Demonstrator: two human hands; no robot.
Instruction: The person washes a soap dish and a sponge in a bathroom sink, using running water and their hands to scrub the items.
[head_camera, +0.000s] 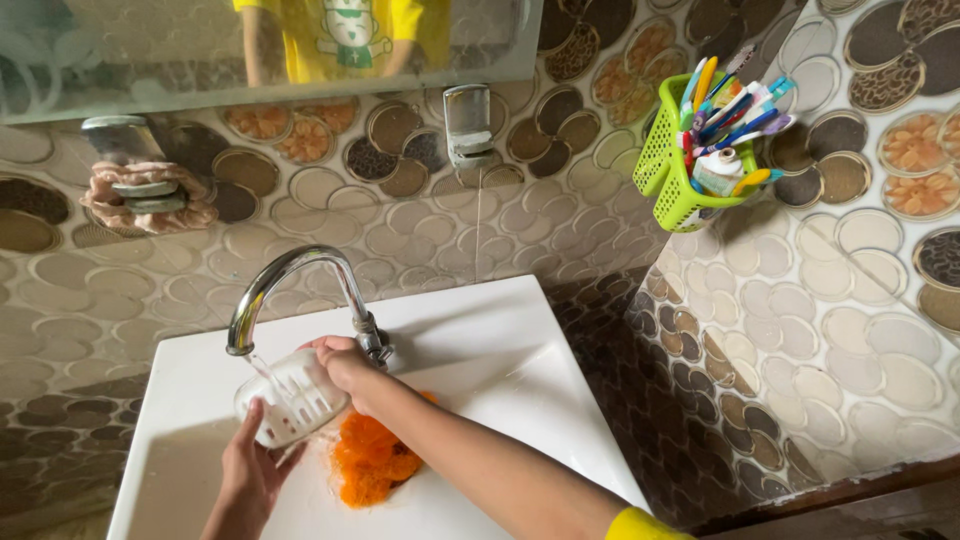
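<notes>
Your left hand (248, 470) grips the near side of a small white slotted basket (290, 398), and your right hand (342, 365) clasps its far right edge. You hold it under the chrome tap (290, 275), over the white sink (480, 340), with water seemingly running in. An orange scrubber (370, 460) lies just right of it. A green holder (680, 170) of toothbrushes hangs far right.

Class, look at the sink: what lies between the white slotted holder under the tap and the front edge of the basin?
In the head view, an orange mesh scrubber lies there.
</notes>
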